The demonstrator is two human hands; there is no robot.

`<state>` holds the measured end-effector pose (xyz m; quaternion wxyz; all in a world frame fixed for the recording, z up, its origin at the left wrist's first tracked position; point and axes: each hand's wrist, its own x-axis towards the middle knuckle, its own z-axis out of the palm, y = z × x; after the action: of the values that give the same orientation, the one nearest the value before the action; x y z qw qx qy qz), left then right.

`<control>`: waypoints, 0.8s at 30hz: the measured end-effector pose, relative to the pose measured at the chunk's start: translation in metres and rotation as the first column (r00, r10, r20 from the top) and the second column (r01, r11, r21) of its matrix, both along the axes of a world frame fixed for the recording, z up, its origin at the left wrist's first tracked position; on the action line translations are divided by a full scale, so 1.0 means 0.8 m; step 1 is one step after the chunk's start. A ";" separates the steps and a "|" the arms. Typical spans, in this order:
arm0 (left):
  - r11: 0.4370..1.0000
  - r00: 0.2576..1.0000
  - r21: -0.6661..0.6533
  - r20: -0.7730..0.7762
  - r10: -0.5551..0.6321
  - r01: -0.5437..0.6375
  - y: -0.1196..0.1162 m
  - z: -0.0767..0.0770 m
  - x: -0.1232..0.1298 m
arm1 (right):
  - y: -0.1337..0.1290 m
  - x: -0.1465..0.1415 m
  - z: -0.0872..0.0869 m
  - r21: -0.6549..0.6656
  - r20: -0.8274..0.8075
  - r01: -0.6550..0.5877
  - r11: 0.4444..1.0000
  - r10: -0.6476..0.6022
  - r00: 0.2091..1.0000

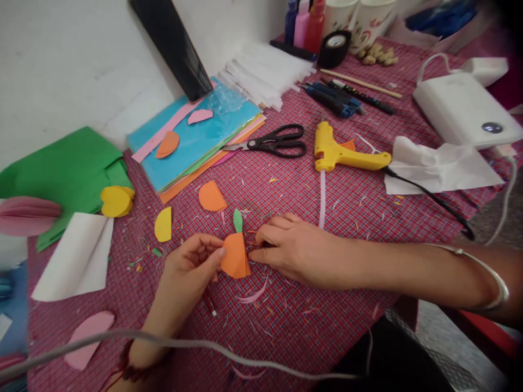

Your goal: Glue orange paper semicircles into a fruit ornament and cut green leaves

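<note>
The folded orange paper piece [234,257] is pinched at its left edge between the thumb and fingers of the left hand [188,273]. A green paper leaf [237,220] is seen at its top. The right hand [295,251] is held with curled fingers just beside the piece's right edge; whether anything is gripped there cannot be told. Beyond the grip, 1 orange half-round [211,196] is laid flat, and 1 yellow half-round [164,224] is placed to the grip's left. Farther beyond, to the right, black-handled scissors [265,146] and a yellow glue gun [343,156] are set down. Well past these, reddish printing is borne by 2 paper cups [340,15], too blurred to be read.
</note>
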<state>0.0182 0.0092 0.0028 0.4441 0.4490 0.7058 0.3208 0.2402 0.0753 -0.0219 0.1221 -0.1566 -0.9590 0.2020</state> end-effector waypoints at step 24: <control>0.994 0.995 0.086 -0.079 -0.054 0.061 -0.005 -0.006 0.004 | 0.000 0.003 0.002 0.000 0.039 -0.039 0.999 0.039 0.998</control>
<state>0.0211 0.0055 -0.0023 0.4056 0.5003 0.6942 0.3214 0.2424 0.0754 -0.0203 0.0994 -0.1420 -0.9641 0.2011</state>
